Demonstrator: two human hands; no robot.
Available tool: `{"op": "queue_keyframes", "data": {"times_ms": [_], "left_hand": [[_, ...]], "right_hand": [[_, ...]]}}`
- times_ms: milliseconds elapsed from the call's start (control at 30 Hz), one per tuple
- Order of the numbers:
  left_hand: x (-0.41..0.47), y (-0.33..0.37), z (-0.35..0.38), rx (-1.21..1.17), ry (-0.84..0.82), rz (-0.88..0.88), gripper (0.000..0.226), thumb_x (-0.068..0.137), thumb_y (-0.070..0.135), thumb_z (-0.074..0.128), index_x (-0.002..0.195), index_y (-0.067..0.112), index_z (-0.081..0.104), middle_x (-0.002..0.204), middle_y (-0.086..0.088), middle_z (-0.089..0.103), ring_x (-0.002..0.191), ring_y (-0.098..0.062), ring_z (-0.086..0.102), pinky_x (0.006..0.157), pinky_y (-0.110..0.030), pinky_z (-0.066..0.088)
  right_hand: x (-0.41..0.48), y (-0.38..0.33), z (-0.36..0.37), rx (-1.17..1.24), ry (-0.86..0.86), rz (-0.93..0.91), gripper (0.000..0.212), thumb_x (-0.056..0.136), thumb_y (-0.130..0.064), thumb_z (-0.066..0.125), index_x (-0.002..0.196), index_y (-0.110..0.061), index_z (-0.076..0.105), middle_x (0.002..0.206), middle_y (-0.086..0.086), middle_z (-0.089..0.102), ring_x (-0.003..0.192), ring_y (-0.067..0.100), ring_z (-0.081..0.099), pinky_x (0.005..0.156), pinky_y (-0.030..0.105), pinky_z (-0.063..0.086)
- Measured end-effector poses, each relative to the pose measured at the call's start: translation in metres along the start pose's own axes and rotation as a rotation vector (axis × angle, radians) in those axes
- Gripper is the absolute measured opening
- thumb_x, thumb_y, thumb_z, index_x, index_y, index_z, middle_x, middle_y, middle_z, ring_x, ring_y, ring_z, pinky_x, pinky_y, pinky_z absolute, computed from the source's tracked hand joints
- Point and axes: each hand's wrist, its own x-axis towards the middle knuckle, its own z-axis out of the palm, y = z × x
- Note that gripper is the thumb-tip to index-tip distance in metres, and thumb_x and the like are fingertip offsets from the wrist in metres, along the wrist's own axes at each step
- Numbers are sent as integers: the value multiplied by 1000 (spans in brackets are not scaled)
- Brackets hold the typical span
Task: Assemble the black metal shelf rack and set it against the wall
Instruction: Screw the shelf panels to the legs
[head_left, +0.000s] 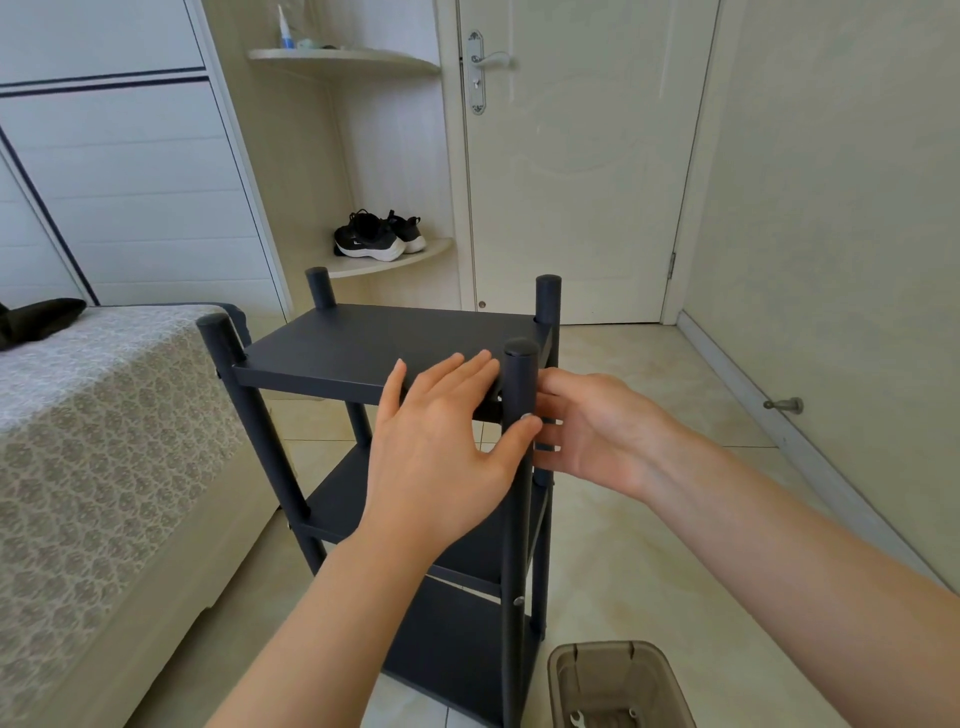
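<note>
Left hand (441, 441), right hand (597, 431) either side of rack (363, 343) post (519, 374)

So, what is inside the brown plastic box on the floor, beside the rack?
In the brown box a small wrench-like tool and one small metal part lie on the bottom. The picture's edge cuts off the rest of it.

A cream door (571, 182) stands shut ahead; pale tiles cover the floor (649, 415), a patterned bed (104, 441) sits left, and black sneakers (376, 239) rest on a corner shelf (410, 261).
</note>
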Motion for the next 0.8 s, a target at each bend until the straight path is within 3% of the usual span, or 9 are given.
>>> {"op": "queue_keyframes", "data": {"times_ms": [200, 300, 433, 533, 633, 800], "left_hand": [[0, 0, 4, -17, 28, 1, 63, 88, 62, 44, 142, 31, 56, 148, 12, 53, 144, -9, 37, 124, -37, 8], [0, -1, 4, -16, 34, 1, 63, 89, 61, 44, 142, 29, 57, 147, 11, 54, 144, -10, 38, 123, -36, 10], [2, -3, 5, 0, 43, 1, 63, 90, 61, 42, 142, 27, 57, 147, 10, 54, 144, -11, 39, 123, -37, 11], [1, -3, 7, 5, 59, 12, 64, 91, 63, 41, 140, 26, 58, 145, 9, 56, 142, -11, 41, 122, -36, 11], [1, -4, 9, 2, 97, 26, 66, 91, 64, 36, 137, 24, 62, 141, 8, 60, 140, -12, 44, 122, -38, 13], [-2, -3, 20, 4, 200, 61, 55, 97, 56, 41, 127, 18, 67, 129, 3, 67, 133, -18, 51, 121, -42, 18]], "right_hand": [[-1, 5, -7, 64, -53, -22, 18, 89, -25, 68, 98, -13, 78, 94, 6, 73, 70, 14, 69, 63, 27, 56], [-2, 9, -14, 94, -57, -28, 25, 93, -19, 64, 114, -7, 70, 102, 9, 74, 82, 17, 72, 75, 30, 58], [-7, 15, -29, 59, -4, -16, 27, 92, -14, 65, 118, -5, 63, 107, 12, 74, 98, 25, 72, 89, 40, 57], [-13, 28, -44, -63, 31, 37, 33, 91, -16, 67, 122, -7, 60, 108, 10, 74, 100, 26, 72, 91, 41, 56], [-17, 48, -62, -268, 70, 128, 26, 92, -20, 68, 116, -11, 64, 102, 6, 76, 96, 22, 73, 93, 41, 56], [-14, 99, -93, -630, 126, 325, 19, 95, -21, 65, 111, -12, 65, 97, 2, 76, 90, 17, 73, 83, 33, 60]]}}
